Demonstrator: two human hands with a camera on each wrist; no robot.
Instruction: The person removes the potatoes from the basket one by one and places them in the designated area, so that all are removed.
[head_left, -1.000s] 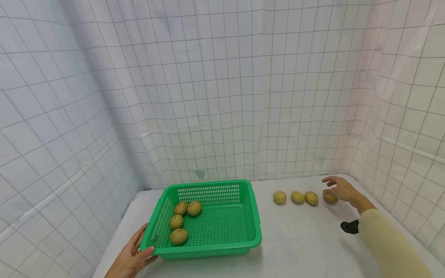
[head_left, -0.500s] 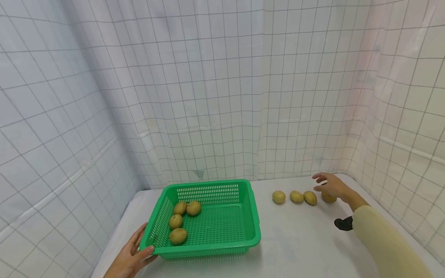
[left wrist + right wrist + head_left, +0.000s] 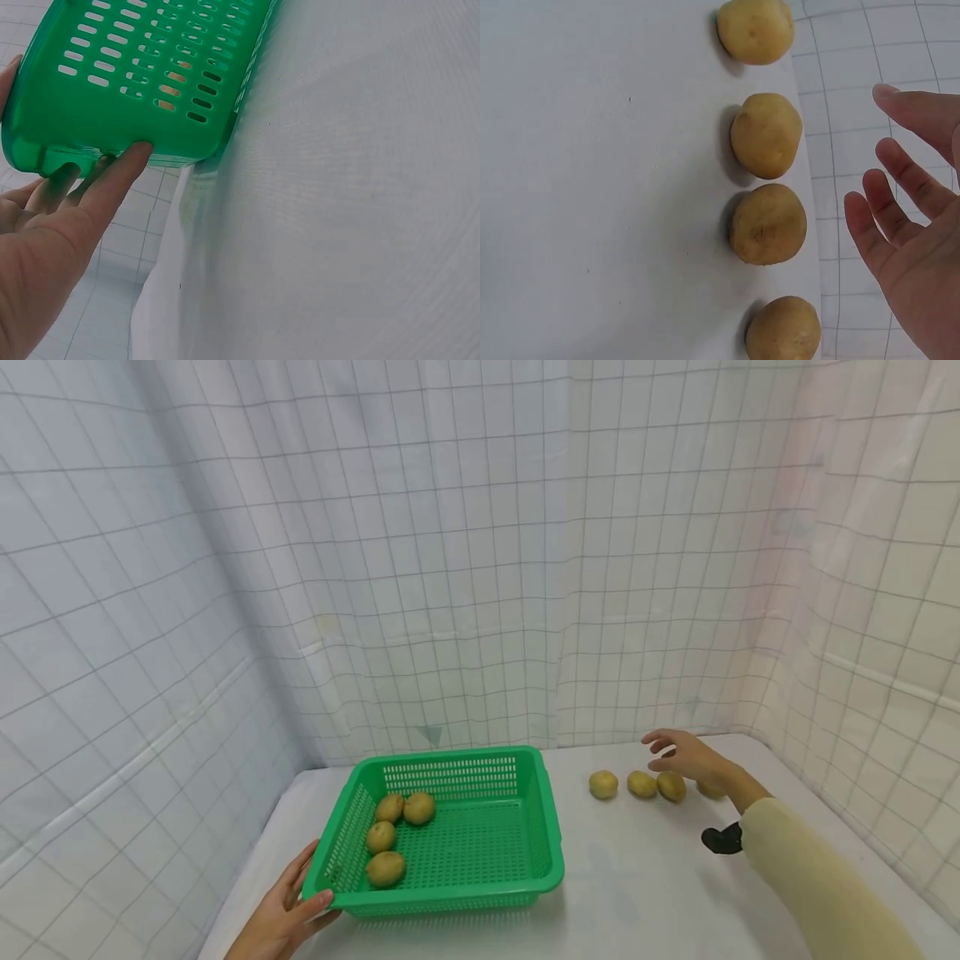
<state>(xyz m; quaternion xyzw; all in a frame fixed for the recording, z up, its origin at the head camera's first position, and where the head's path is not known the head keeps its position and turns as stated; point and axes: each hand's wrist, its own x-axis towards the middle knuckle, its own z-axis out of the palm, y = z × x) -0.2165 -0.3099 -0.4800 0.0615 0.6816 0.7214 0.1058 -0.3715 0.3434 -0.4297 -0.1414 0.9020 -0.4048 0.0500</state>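
My left hand (image 3: pixel 281 914) grips the near left corner of a green plastic basket (image 3: pixel 553 835), thumb at the rim. In the left wrist view its fingers (image 3: pixel 120 176) lie against the slotted outer wall (image 3: pixel 142 75). Several potatoes, among them a large one (image 3: pixel 386 869), rest along the basket's left side. On the right, several more potatoes stand in a row at the back of the table, such as the leftmost potato (image 3: pixel 603 785). My right hand (image 3: pixel 686 758) hovers over the right end of this row, fingers spread and holding nothing. It partly hides the rightmost potato (image 3: pixel 710 790).
A white table (image 3: pixel 607 877) carries the basket and the row. White gridded curtains (image 3: pixel 480 610) hang behind it and at both sides. A black thing (image 3: pixel 722 839) sticks out from the right sleeve (image 3: pixel 810 868).
My right hand has moved left along the row, from the rightmost potato toward the potato beside it. The left hand and the basket have stayed put.
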